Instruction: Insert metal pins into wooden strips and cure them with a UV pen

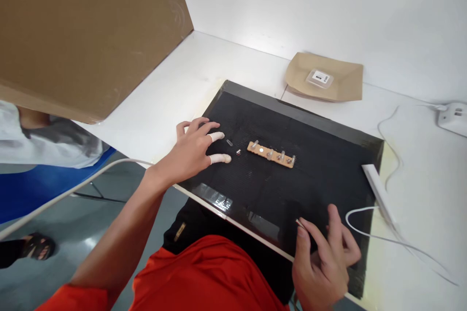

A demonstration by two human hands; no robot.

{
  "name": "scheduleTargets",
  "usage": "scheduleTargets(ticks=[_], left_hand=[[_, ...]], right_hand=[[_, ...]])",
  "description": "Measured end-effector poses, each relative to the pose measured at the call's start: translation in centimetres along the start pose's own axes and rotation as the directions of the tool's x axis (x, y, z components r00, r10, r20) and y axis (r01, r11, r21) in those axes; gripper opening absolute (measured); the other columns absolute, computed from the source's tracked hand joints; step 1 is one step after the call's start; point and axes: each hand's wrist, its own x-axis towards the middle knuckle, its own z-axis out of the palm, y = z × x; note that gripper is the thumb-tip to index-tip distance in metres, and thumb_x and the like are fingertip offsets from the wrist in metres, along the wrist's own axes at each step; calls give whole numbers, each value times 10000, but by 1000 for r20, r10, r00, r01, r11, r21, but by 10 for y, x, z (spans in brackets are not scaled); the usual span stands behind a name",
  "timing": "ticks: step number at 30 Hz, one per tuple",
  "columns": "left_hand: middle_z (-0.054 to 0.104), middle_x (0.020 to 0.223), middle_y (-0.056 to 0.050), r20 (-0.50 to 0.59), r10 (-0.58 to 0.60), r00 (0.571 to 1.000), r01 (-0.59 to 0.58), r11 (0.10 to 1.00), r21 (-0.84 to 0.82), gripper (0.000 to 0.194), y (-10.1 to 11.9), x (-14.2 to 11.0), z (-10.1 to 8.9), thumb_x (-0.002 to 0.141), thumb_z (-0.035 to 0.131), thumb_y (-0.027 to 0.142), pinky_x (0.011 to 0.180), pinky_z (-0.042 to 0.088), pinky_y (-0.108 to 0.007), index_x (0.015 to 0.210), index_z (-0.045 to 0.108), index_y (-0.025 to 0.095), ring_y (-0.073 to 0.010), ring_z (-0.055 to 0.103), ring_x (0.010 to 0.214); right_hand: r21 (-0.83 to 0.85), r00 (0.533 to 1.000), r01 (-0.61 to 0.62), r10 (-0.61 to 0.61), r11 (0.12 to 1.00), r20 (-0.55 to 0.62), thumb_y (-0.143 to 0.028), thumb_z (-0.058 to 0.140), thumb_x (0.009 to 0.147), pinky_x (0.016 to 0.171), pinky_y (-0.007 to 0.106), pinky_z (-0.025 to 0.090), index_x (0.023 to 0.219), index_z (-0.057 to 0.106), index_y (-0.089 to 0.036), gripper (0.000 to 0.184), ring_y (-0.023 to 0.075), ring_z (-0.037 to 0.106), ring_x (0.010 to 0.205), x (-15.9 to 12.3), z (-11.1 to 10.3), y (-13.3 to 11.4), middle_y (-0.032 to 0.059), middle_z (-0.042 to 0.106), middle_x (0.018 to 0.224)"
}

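My left hand (pixel 195 150) rests at the left side of the black mat (pixel 321 155) with fingers spread, holding nothing. White covers wrap its thumb and index finger. Just beyond those fingertips lie a small clear-grey piece (pixel 229 143) and a tiny white-and-red part (pixel 238 152). To their right, a narrow tan strip (pixel 274 154) carries several small translucent pegs and a white dot. Over the mat's near right part, thumb and forefinger of my right hand (pixel 323 257) pinch a small thin piece (pixel 299 223); its kind is too small to make out.
Behind the mat sits a brown paper tray (pixel 346 80) with a labelled clear case (pixel 320 78). A white bar (pixel 378 194) with a cable lies at the mat's right edge. A power strip (pixel 454 117) is farther right. A large cardboard panel (pixel 87 34) stands left, a person partly behind it.
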Motion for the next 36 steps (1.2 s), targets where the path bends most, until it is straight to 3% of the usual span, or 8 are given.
scheduleTargets(ticks=[6,15,22,28,33,36], left_hand=[[711,1356,-123,-75,-155,985,148,985,-89,306,6,5,8,1058,612,467,1091,343,-583,1158,797,244,-361,540,1323],[744,1215,-125,-282,-265,922,248,964,-96,312,26,11,33,1003,691,495,1063,308,-623,900,829,235,-373,555,1270],[727,1244,-136,-277,-309,910,273,949,-159,277,27,15,35,973,730,491,1038,306,-641,978,819,229,-383,551,1242],[727,1172,-134,-306,-326,895,278,942,-190,334,25,20,39,968,721,520,1037,315,-664,859,823,222,-378,562,1195],[748,1207,-116,-272,-351,896,297,929,-221,259,24,17,36,961,755,362,1053,305,-716,749,800,220,-395,577,1230],[761,1228,-113,-325,-280,903,238,958,-162,209,23,9,34,970,735,281,1053,320,-704,780,796,219,-390,578,1264]], right_hand=[[-9,1000,11,-11,1000,8,-202,680,992,960,485,437,1040,772,-199,104,341,578,1280,1,-1,1,130,536,1625],[-24,1000,-30,30,999,7,-233,678,991,957,501,439,1021,791,-210,120,343,569,1270,-1,0,2,139,565,1599],[-43,999,-36,36,998,1,-234,680,987,987,521,453,1032,792,-208,123,341,576,1280,-1,1,2,141,566,1596],[-57,998,-65,64,996,-27,-253,678,988,975,521,459,1011,794,-212,125,341,575,1275,-3,3,3,138,578,1586],[-69,993,-103,99,992,-62,-295,666,997,993,538,464,1009,797,-216,154,350,564,1285,-5,5,5,130,588,1579],[-84,991,-117,111,990,-78,-323,660,1000,1001,540,461,1003,800,-219,175,349,548,1295,-6,7,7,129,585,1581]])
